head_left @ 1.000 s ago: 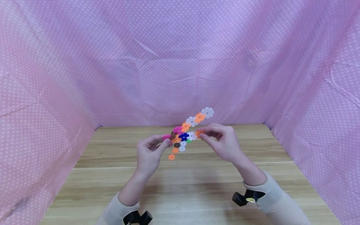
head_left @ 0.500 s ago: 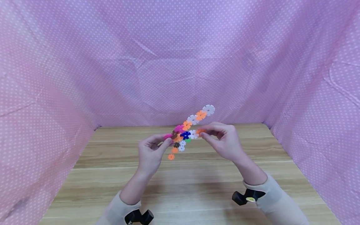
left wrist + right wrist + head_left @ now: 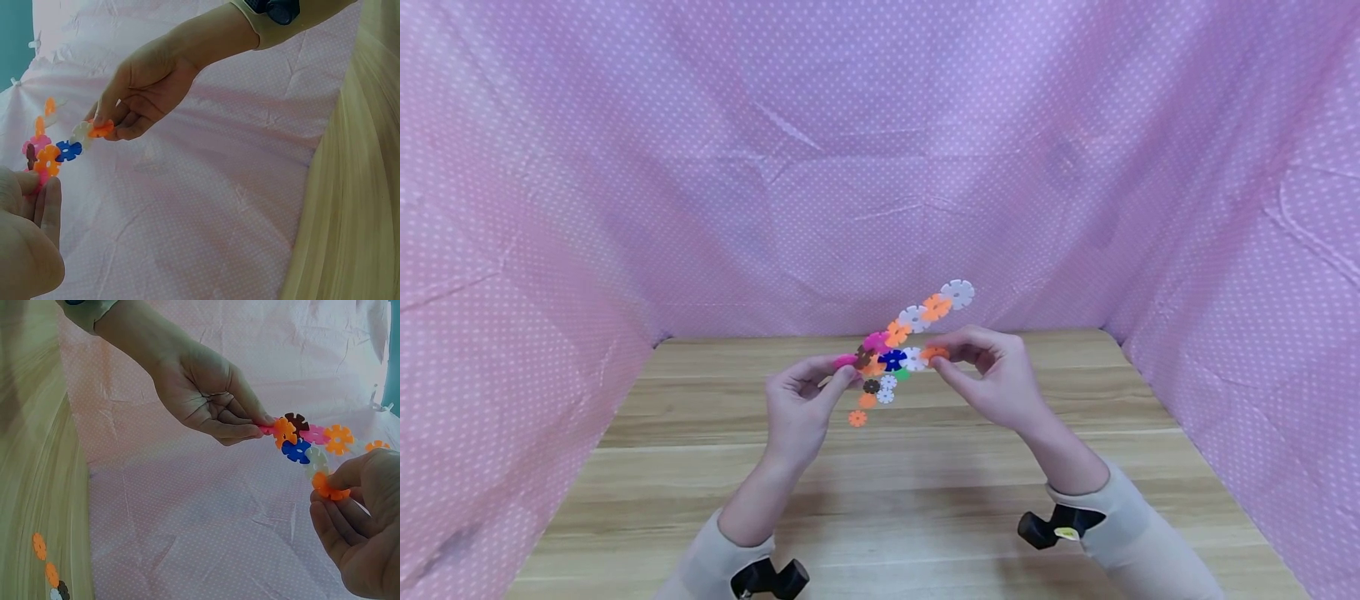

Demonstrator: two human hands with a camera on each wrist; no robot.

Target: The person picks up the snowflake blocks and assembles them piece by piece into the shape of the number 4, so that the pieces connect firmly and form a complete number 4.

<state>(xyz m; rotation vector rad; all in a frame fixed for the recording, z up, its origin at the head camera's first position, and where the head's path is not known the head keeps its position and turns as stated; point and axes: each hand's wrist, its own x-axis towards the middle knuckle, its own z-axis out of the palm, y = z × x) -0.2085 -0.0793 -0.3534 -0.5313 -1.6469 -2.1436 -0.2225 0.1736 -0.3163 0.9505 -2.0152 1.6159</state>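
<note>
A joined chain of notched plastic snowflake discs hangs in the air between both hands. My left hand [image 3: 796, 408] pinches a pink disc [image 3: 844, 361] at its near left end. There an orange disc [image 3: 47, 160] and a brown disc [image 3: 297, 424] meet, and two branches split off. The longer branch, pink, orange and white, runs up to a white end disc [image 3: 958, 293]. The shorter one passes through a blue disc [image 3: 892, 360] and a white disc [image 3: 913, 358]. It ends in an orange disc [image 3: 329, 487], which my right hand [image 3: 1000, 379] pinches between thumb and fingers.
Several loose discs lie on the wooden table [image 3: 880, 517] below the chain: orange [image 3: 857, 418], brown [image 3: 871, 387], white [image 3: 886, 396] and green [image 3: 902, 375]. Pink dotted cloth [image 3: 880, 167] walls in the back and sides.
Compared with a second ago, the chain's far end sits slightly higher and further right. Both hands keep their pinch on the same discs and have barely shifted.
</note>
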